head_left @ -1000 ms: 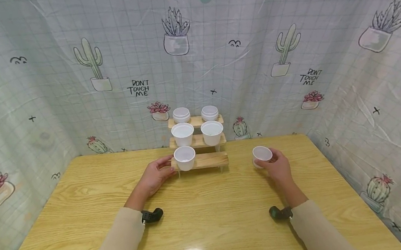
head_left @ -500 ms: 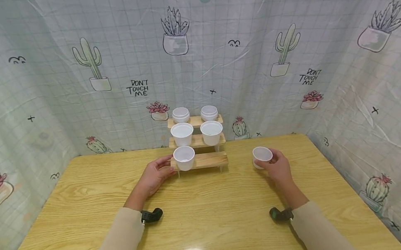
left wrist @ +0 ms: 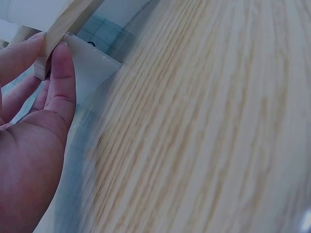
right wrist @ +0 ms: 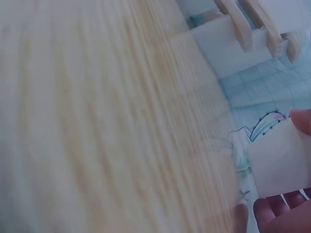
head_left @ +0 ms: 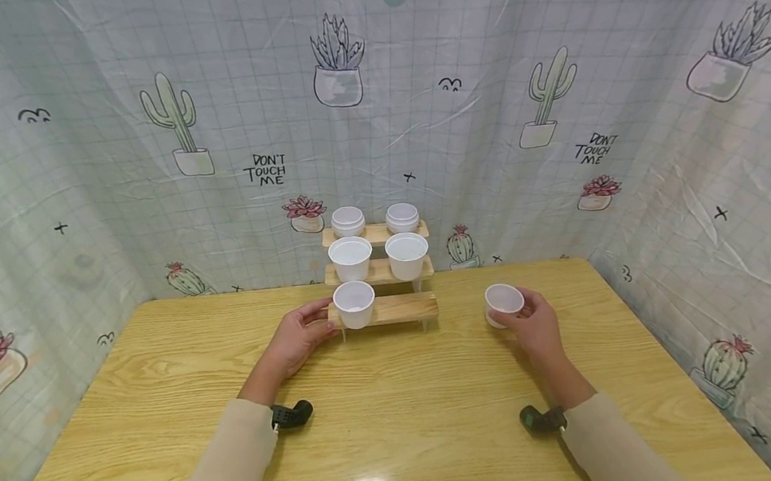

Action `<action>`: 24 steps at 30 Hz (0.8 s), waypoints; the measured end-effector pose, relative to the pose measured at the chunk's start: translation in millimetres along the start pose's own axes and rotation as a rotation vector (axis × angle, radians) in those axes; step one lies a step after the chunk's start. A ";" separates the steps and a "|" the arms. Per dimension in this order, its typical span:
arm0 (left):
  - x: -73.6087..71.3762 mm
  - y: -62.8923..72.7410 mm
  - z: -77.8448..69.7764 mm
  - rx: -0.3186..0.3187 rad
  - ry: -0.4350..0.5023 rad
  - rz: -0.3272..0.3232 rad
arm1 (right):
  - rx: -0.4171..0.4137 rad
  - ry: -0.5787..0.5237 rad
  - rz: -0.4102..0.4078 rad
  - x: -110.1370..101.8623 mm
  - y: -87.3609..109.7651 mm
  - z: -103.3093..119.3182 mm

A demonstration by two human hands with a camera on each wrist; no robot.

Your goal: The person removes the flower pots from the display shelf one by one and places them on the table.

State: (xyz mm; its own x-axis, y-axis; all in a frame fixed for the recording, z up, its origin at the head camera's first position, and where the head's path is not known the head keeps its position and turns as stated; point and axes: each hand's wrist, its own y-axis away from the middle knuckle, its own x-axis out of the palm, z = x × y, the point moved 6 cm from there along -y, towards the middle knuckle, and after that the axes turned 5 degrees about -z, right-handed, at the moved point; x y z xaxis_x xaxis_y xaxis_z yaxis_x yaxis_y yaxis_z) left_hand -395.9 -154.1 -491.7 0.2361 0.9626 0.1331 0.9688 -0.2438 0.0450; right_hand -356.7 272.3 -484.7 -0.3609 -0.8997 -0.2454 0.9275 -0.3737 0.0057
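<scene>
A small white cup [head_left: 503, 300] is gripped between the thumb and fingers of my right hand [head_left: 537, 328], to the right of a three-step wooden stand [head_left: 404, 308]. In the right wrist view the cup [right wrist: 282, 162] shows its plain side. My left hand [head_left: 294, 341] pinches the left end of the stand's lowest board, and the left wrist view has thumb and fingers on either side of that board end [left wrist: 46, 60]. One white cup [head_left: 355, 306] sits at the left of the lowest step. Two larger cups stand on the middle step, and two white cups on the top step.
The stand rests near the back of a wood-grain table [head_left: 409, 430]. Behind it hangs a cactus-print curtain [head_left: 413, 109], which also closes in both sides. A black wrist camera [head_left: 293, 415] is strapped to the left wrist, another [head_left: 543, 418] to the right.
The right hand and its cup have shifted very slightly down in the head view. The left hand, the stand and the cups on it look the same.
</scene>
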 end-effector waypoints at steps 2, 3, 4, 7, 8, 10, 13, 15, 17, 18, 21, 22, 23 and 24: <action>0.0 0.0 0.0 0.001 -0.007 -0.001 | 0.000 -0.014 0.003 0.3 2.6 1.5; 0.0 0.1 0.1 0.001 -0.009 -0.002 | 0.002 -0.023 0.004 0.5 4.1 2.2; 0.0 0.1 0.1 0.001 -0.010 -0.004 | 0.002 -0.029 0.006 0.6 5.5 2.9; 0.2 0.0 0.1 -0.001 -0.013 -0.006 | -0.005 -0.039 0.008 0.7 8.2 4.3; 0.2 -0.1 0.2 -0.002 -0.013 -0.008 | -0.007 -0.039 0.006 0.6 8.5 4.2; 0.4 -0.2 0.2 -0.003 -0.013 -0.008 | -0.014 -0.035 0.005 0.5 8.8 3.7; 0.6 -0.1 0.4 -0.003 -0.015 -0.006 | -0.023 -0.024 0.005 0.4 8.5 2.3; 0.6 0.2 0.5 -0.002 -0.018 -0.004 | -0.026 -0.006 0.007 0.4 8.7 1.5; 0.6 0.5 0.8 0.000 -0.020 0.000 | -0.025 0.015 0.008 0.3 9.2 1.1; 0.6 0.7 0.8 0.000 -0.021 0.001 | -0.025 0.022 0.011 0.5 9.7 1.3; 0.4 0.9 1.0 0.001 -0.020 0.003 | -0.035 0.046 0.018 1.4 11.5 3.0; 0.3 0.9 1.1 0.001 -0.019 0.004 | -0.039 0.049 0.019 1.8 12.2 3.9; 0.2 0.8 1.2 0.000 -0.017 0.003 | -0.044 0.050 0.020 2.1 12.8 4.9; 0.3 0.8 0.9 -0.001 -0.016 0.001 | -0.048 0.049 0.022 2.4 13.4 5.6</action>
State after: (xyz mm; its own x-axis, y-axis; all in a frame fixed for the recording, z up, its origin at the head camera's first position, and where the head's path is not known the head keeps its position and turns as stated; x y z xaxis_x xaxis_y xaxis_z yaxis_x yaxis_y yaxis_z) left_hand -395.0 -153.9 -492.5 0.2386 0.9640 0.1176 0.9684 -0.2452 0.0454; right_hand -345.6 263.8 -479.8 -0.3363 -0.8949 -0.2932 0.9392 -0.3415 -0.0348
